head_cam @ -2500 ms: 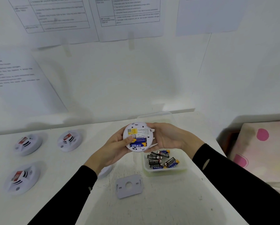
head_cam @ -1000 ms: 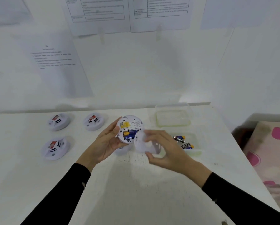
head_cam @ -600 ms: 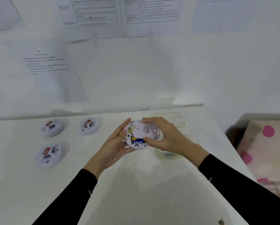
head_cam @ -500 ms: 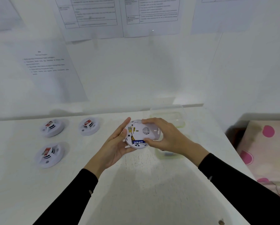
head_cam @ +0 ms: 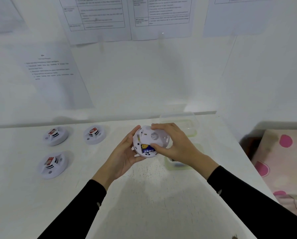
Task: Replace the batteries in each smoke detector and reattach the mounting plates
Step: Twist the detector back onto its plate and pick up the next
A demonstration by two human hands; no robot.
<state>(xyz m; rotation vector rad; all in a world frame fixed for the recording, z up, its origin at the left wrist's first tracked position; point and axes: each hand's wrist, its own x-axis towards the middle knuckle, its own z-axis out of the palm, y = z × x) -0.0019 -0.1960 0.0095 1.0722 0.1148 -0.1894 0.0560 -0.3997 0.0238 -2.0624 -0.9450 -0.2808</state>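
Three spare units sit face up on the left part of the tabletop (head_cam: 144,204): rear-left detector (head_cam: 55,136) and rear-middle detector (head_cam: 94,134) side by side toward the far edge, front-left detector (head_cam: 52,165) nearer the front. All are well apart from the hands. An empty clear tub (head_cam: 191,131) stands near the far right corner, partly hidden by the right hand's fingers. A second tub (head_cam: 177,167) lies under the right wrist, mostly hidden; its contents can't be told. Printed sheets (head_cam: 99,16) hang on the wall. Pink spotted fabric (head_cam: 282,152) lies beyond the right edge.

The held detector (head_cam: 138,147) is above mid-tabletop between both hands, its back tilted toward the camera. The left hand (head_cam: 125,156) cups its left rim, fingers curled round it. The right hand (head_cam: 177,144) grips the mounting plate (head_cam: 154,136), thumb at the plate's lower edge and fingers over the top. The plate lies against the detector's back. A blue-and-yellow battery (head_cam: 147,149) shows below it.
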